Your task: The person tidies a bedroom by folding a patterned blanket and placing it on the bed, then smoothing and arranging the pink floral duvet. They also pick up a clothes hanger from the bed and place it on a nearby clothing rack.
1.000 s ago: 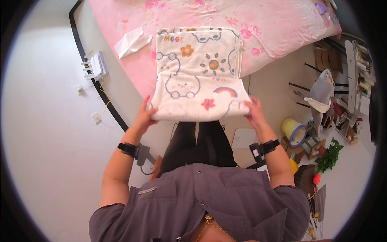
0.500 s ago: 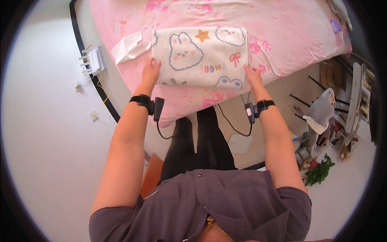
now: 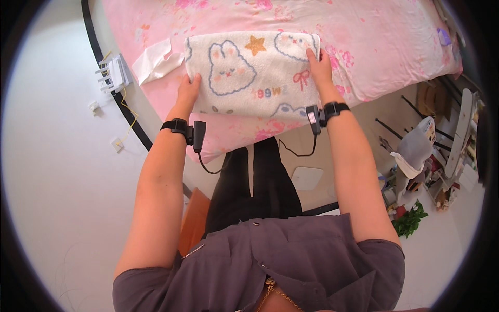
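Note:
A folded cream towel (image 3: 234, 101) lies on the pink floral bedsheet (image 3: 364, 70), printed with bunny heads, a star and a bow. My left hand (image 3: 188, 89) is at its left edge, thumb on the near side and fingers partly hidden along the rim. Higher up the right edge, my right hand (image 3: 321, 73) grips the towel near its far right corner, thumb on top and the other fingers behind the edge. Left of the towel lies a crumpled white tissue-like sheet (image 3: 155, 62).
A white router (image 3: 115, 74) with a yellow cable is on the wall at left. To the right of the bed stand a chair with a grey cover (image 3: 416, 140), a cluttered shelf and a green plant (image 3: 410, 219). A white flat scale-like panel (image 3: 307, 178) lies on the floor.
My right hand has slid up the towel's right edge toward the far corner and taken hold there. My left hand stays at the left edge. The view has shifted slightly.

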A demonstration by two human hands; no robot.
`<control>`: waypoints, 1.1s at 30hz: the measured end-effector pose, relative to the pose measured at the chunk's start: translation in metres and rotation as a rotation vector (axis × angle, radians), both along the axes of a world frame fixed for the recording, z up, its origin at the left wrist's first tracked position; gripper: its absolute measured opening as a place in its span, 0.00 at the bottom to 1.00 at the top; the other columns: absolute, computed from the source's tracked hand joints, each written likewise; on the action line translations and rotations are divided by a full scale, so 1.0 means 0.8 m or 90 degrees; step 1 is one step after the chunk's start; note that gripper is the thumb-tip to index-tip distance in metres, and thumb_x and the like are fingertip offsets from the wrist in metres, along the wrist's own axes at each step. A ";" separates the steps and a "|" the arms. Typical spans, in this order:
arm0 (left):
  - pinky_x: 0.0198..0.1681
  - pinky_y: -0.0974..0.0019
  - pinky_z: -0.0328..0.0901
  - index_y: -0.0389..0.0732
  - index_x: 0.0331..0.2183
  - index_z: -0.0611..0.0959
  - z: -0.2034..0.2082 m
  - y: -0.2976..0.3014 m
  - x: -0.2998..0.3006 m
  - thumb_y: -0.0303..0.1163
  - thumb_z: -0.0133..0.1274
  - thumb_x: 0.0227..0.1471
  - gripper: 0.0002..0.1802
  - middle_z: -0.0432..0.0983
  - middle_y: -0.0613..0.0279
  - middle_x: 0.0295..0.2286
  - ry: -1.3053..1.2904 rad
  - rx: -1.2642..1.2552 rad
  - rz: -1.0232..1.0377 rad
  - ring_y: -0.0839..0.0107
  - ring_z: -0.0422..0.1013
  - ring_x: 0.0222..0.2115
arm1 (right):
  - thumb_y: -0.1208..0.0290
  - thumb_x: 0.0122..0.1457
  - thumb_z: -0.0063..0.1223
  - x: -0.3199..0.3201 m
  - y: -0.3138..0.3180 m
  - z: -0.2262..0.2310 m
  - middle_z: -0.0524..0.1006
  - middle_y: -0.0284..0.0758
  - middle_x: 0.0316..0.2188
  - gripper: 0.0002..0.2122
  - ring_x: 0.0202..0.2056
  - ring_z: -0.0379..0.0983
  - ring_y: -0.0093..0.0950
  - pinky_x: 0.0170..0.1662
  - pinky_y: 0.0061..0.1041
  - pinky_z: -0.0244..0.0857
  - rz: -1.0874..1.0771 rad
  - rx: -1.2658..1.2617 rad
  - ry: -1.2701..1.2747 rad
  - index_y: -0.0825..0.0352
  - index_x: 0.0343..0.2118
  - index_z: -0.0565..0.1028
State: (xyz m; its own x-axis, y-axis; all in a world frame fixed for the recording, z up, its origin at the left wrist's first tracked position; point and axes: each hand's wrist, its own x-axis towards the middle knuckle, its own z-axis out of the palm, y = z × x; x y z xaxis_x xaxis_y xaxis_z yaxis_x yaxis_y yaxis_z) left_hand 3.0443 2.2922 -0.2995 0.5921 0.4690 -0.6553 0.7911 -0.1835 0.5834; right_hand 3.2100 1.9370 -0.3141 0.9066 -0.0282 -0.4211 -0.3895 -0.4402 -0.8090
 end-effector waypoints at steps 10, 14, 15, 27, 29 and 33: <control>0.42 0.70 0.60 0.38 0.47 0.69 -0.001 -0.001 0.002 0.41 0.45 0.52 0.23 0.71 0.59 0.38 -0.045 -0.053 -0.001 0.72 0.66 0.38 | 0.61 0.48 0.57 -0.012 -0.012 0.040 0.71 0.35 0.38 0.21 0.38 0.67 0.25 0.43 0.23 0.60 -0.011 -0.067 -0.077 0.70 0.41 0.66; 0.44 0.65 0.61 0.39 0.48 0.67 -0.036 0.009 -0.007 0.42 0.48 0.49 0.26 0.72 0.52 0.39 -0.088 0.111 -0.080 0.64 0.68 0.41 | 0.59 0.49 0.56 -0.031 -0.049 -0.001 0.70 0.34 0.38 0.23 0.38 0.66 0.25 0.43 0.24 0.60 -0.128 0.125 0.012 0.69 0.43 0.64; 0.44 0.65 0.61 0.38 0.48 0.67 -0.043 0.008 -0.006 0.43 0.49 0.48 0.28 0.71 0.51 0.40 -0.098 0.119 -0.056 0.63 0.68 0.41 | 0.55 0.50 0.54 -0.037 -0.068 -0.026 0.69 0.33 0.39 0.26 0.38 0.66 0.24 0.42 0.23 0.60 -0.145 0.079 0.008 0.69 0.45 0.63; 0.41 0.68 0.62 0.37 0.45 0.69 0.052 -0.019 -0.005 0.38 0.52 0.45 0.25 0.71 0.58 0.37 -0.092 -0.037 -0.067 0.68 0.67 0.37 | 0.70 0.52 0.52 -0.117 -0.033 0.037 0.70 0.28 0.35 0.12 0.37 0.64 0.20 0.44 0.20 0.57 0.044 0.286 0.107 0.64 0.39 0.66; 0.40 0.64 0.62 0.39 0.45 0.69 0.085 -0.022 -0.024 0.37 0.52 0.44 0.25 0.72 0.52 0.37 -0.129 0.000 -0.061 0.62 0.68 0.38 | 0.69 0.52 0.52 -0.119 -0.018 0.051 0.70 0.29 0.35 0.13 0.37 0.65 0.20 0.43 0.20 0.58 0.015 0.145 0.114 0.65 0.39 0.66; 0.39 0.63 0.63 0.39 0.43 0.69 0.165 -0.001 -0.089 0.38 0.51 0.45 0.22 0.73 0.50 0.36 -0.114 0.039 -0.004 0.58 0.70 0.36 | 0.68 0.52 0.52 -0.141 0.024 0.089 0.70 0.31 0.36 0.15 0.38 0.65 0.21 0.43 0.20 0.59 0.107 0.156 0.053 0.66 0.41 0.66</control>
State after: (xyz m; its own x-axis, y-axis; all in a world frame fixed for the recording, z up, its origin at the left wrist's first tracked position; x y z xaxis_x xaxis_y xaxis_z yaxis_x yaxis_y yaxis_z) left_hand 2.9732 2.2917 -0.1678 0.7001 0.5008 -0.5090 0.6739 -0.2279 0.7027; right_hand 3.0974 1.9565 -0.2426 0.8521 0.2307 -0.4697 -0.3971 -0.2996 -0.8675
